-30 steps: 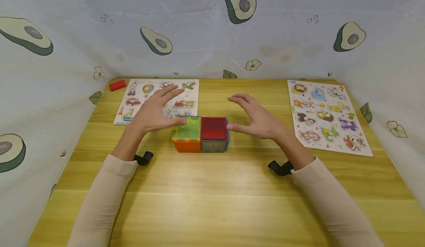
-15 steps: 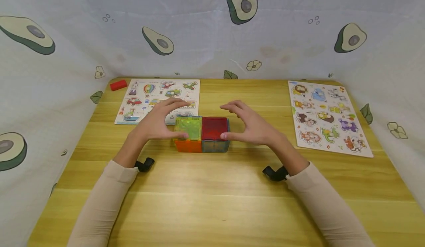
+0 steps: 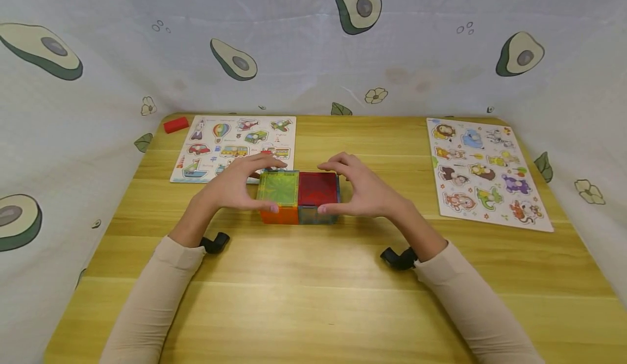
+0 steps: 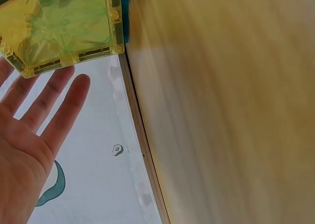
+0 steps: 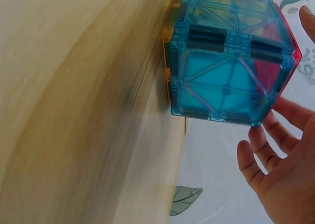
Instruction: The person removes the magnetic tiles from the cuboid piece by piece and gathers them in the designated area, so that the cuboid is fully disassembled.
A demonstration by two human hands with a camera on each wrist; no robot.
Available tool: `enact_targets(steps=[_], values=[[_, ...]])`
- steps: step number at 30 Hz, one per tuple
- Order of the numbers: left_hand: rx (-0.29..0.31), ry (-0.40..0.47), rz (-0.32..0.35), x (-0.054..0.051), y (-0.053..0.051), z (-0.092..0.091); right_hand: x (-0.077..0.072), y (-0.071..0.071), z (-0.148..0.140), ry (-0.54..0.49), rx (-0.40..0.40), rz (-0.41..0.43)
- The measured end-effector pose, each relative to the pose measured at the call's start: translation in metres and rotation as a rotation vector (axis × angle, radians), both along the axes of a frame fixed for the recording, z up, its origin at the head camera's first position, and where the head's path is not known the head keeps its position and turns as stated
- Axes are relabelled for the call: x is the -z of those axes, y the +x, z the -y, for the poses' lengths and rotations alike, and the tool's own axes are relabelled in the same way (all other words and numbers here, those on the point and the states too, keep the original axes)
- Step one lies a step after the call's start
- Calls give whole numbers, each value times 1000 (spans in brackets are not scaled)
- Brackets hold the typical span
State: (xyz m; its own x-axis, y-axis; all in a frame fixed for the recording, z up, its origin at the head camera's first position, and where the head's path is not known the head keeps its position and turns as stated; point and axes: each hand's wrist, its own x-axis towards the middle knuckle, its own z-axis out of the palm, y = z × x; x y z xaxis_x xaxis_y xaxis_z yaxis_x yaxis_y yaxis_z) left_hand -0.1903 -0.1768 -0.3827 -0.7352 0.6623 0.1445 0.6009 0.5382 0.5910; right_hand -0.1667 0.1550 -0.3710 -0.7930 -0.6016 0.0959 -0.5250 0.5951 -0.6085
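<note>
Two boxes of see-through magnetic tiles stand side by side mid-table. The left box has a yellow-green top [image 3: 278,187] and an orange front [image 3: 280,215]; the right box has a red top [image 3: 318,188] and blue sides [image 5: 221,81]. At the left box, my left hand [image 3: 236,182] spans front to back, thumb before the front, fingertips behind. My right hand [image 3: 367,187] spans the right box likewise. In the right wrist view its thumb [image 5: 307,22] stands apart from the box. The left wrist view shows the left fingers [image 4: 64,111] nearly straight; firm contact is unclear.
A vehicle puzzle board [image 3: 196,160] lies behind the left hand, and a red block [image 3: 176,124] sits at its far-left corner. An animal puzzle board [image 3: 485,176] lies at the right. White avocado-print cloth [image 3: 303,59] encloses the table's [image 3: 303,288] back and sides.
Both hands have come lower and inward around the boxes. Their thumbs have moved from above or beside the tops to in front of the front sides. The boxes stay in place.
</note>
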Motion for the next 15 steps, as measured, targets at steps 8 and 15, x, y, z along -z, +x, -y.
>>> enact_targets(steps=[8, 15], values=[[0, 23, -6, 4, 0, -1, 3, -1, 3, -3, -2, -8], [-2, 61, 36, 7, 1, 0, 5, -2, 8, 21, -12, -33]])
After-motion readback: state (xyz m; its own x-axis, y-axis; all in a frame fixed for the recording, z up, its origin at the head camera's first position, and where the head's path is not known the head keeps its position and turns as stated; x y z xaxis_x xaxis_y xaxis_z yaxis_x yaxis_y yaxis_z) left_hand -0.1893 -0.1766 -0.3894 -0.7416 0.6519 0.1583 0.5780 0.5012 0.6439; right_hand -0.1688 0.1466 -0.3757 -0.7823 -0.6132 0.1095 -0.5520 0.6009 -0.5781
